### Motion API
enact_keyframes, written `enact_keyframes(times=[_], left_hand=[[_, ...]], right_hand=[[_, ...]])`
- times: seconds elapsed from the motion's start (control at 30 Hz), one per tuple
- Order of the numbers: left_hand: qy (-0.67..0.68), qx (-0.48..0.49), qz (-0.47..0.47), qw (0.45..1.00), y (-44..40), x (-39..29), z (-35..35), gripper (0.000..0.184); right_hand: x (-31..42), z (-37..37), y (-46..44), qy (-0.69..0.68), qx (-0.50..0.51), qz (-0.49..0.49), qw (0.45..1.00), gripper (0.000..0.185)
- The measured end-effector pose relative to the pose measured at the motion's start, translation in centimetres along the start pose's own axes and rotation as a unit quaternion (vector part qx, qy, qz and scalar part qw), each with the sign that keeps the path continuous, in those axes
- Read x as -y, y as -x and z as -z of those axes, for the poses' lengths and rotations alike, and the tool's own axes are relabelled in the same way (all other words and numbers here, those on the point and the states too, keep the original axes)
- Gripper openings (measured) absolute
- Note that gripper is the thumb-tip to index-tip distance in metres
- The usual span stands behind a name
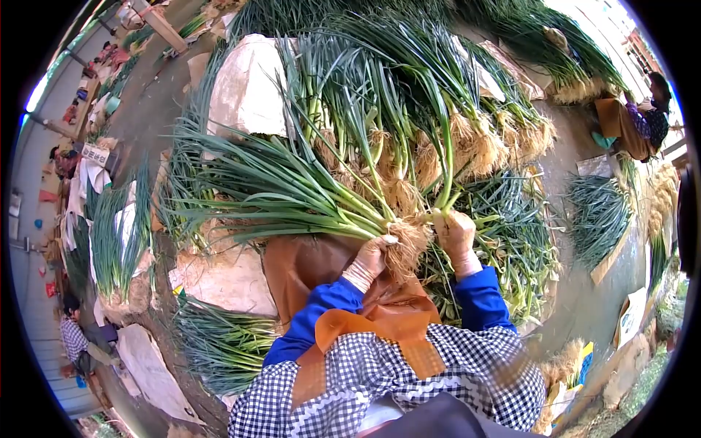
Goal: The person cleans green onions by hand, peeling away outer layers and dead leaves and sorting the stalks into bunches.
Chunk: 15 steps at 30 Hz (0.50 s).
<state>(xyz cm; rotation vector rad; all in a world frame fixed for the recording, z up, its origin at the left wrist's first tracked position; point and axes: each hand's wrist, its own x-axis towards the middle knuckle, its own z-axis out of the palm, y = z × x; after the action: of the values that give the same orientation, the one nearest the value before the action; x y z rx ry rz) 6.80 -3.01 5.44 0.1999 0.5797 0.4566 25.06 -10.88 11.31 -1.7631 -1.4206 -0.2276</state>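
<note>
In the head view, my left hand [371,257] is closed around the root end of a bunch of green onions [321,193]. Their leaves fan out to the left, and the pale tangled roots [407,248] hang beside my fingers. My right hand [454,232] grips a green onion [445,171] low on its stem, close to those roots, with its leaves pointing up and away. Over my lap lies a brown apron [307,266]. Just ahead, a large heap of green onions [365,80] has its roots turned toward me.
Loose green leaves [504,241] are piled to my right. Another bundle of green onions [223,339] lies at left near a pale sack [223,281]. A white sack [248,87] rests by the heap. Co-workers sit at far right [646,120] and far left [77,336].
</note>
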Motion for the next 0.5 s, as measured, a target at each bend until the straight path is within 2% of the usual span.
enact_keyframes(times=[0.07, 0.1, 0.13, 0.2, 0.23, 0.27, 0.3, 0.33, 0.37, 0.4, 0.43, 0.47, 0.5], left_hand=[[-0.021, 0.084, 0.046, 0.995, 0.1, 0.1, 0.1, 0.017], [-0.022, 0.162, 0.072, 0.984, -1.5, 0.7, 2.4, 0.032], [-0.05, 0.155, 0.074, 0.984, -1.2, 0.6, 1.2, 0.032], [-0.092, 0.091, 0.043, 0.991, -1.2, 0.7, 1.6, 0.028], [-0.094, 0.092, 0.046, 0.99, -1.1, 0.9, 1.3, 0.028], [-0.026, 0.086, 0.053, 0.995, -0.9, 1.2, 1.0, 0.032], [0.043, 0.079, 0.057, 0.994, -0.7, 1.3, 0.8, 0.035], [0.042, 0.078, 0.061, 0.994, -0.6, 1.3, 0.4, 0.035], [0.193, 0.124, 0.098, 0.968, -0.4, 0.8, -0.4, 0.035], [0.338, 0.167, 0.132, 0.916, -0.3, 0.3, -1.2, 0.034], [0.075, 0.032, -0.016, 0.997, 0.8, -0.7, -3.3, 0.034], [0.085, 0.022, -0.004, 0.996, 0.6, -1.3, -3.2, 0.034], [0.097, 0.034, 0.001, 0.995, 0.9, -1.7, -3.1, 0.033]], right_hand=[[1.1, -1.3, -0.6, -0.044, 0.058, 0.015, 0.997, 0.011], [1.6, -2.0, -0.6, -0.03, 0.061, 0.011, 0.998, 0.011], [1.9, -2.0, -1.3, -0.036, 0.097, 0.027, 0.994, 0.014], [0.9, -3.3, -1.2, 0.086, 0.163, 0.032, 0.982, 0.015], [1.5, -2.9, -1.4, 0.094, 0.187, 0.05, 0.977, 0.011], [1.8, -2.2, -1.4, 0.094, 0.186, 0.046, 0.977, 0.011], [2.1, -1.4, -1.2, 0.091, 0.196, 0.09, 0.972, 0.009], [2.6, -0.5, -1.1, 0.087, 0.204, 0.134, 0.966, 0.007], [3.5, 0.7, -1.1, 0.063, 0.22, 0.127, 0.965, 0.007], [1.8, -0.2, 1.5, 0.169, 0.3, 0.162, 0.925, 0.007], [2.3, 1.0, 2.3, 0.111, 0.297, 0.168, 0.933, 0.008], [2.8, 2.1, 2.8, 0.053, 0.294, 0.175, 0.938, 0.01], [2.0, 3.0, 3.8, 0.13, 0.355, 0.086, 0.922, 0.011]])
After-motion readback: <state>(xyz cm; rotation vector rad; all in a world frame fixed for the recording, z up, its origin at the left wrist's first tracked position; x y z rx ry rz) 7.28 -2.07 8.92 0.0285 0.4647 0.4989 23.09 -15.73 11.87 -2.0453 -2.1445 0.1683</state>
